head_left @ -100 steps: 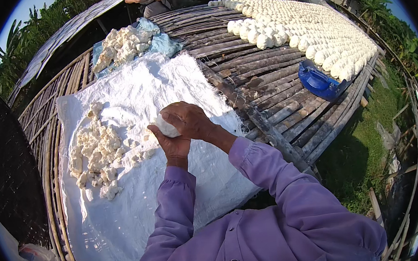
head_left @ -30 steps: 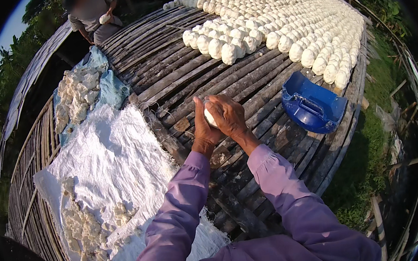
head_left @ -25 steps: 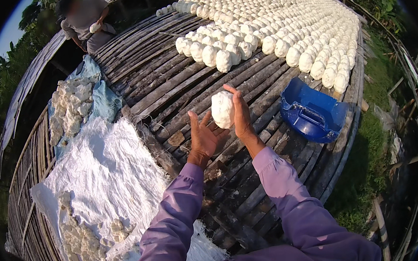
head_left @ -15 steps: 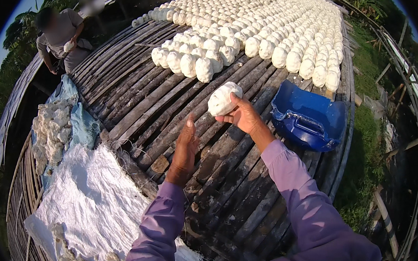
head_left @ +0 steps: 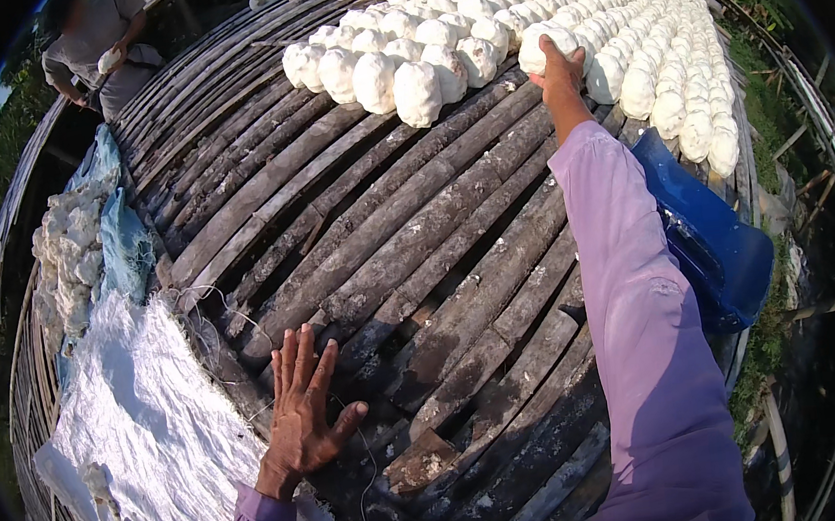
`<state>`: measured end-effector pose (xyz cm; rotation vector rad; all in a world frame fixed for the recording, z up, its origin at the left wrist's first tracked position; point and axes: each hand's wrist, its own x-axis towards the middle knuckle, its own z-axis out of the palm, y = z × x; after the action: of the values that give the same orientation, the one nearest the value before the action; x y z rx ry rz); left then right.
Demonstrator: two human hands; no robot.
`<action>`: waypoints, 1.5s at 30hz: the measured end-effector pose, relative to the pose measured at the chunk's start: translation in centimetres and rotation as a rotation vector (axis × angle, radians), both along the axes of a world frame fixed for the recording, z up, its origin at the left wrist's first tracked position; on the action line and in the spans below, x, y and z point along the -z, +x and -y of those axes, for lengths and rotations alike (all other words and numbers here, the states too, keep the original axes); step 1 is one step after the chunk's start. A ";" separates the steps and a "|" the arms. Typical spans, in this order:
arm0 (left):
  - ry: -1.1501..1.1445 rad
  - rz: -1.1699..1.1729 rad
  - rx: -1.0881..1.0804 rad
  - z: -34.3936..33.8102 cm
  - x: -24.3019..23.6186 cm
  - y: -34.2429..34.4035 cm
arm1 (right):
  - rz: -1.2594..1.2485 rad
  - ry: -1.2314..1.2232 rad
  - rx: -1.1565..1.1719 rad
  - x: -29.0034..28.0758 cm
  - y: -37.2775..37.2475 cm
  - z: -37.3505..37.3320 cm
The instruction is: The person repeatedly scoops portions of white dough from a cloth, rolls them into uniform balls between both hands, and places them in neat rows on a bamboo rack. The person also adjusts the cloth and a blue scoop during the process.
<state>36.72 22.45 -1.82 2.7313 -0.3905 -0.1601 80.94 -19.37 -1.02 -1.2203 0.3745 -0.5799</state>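
My right hand [head_left: 563, 81] reaches far out, fingers closed on a white oval lump [head_left: 540, 48] with a doughy look. That lump sits at the front end of one of the rows of similar white lumps [head_left: 664, 56], touching or very close to its neighbours. My left hand [head_left: 302, 400] is spread open with nothing in it, over the near left edge of the slatted platform [head_left: 415, 231]. Whether its palm presses on the slats is hard to see.
Beside my right forearm lies a broken blue plastic container [head_left: 712, 242]. A white sheet [head_left: 153, 386] spreads at the left, with crumbly pale chunks [head_left: 70, 254] and a light blue cloth [head_left: 124, 243] beyond. At the far left a person [head_left: 100, 45] holds a similar lump.
My right hand has carried the lump forward and right to the rows. My left hand has dropped back toward me and spread its fingers. The view has shifted.
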 end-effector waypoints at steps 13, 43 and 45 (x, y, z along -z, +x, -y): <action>-0.080 -0.029 0.003 -0.6 0.2 0.0 | -0.152 -0.067 -0.219 1.3 -6.0 -8.7; -0.068 0.149 -1.139 -11.2 -1.6 -65.3 | 0.518 -1.329 -1.742 -0.9 -79.2 -72.7; -0.032 0.115 -1.176 -11.5 -1.2 -68.1 | 0.429 -1.351 -1.700 -0.5 -81.0 -76.1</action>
<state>-31.34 33.95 -0.65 2.4759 1.1553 0.3125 -0.08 56.74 -0.53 -2.0173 -1.5977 0.5840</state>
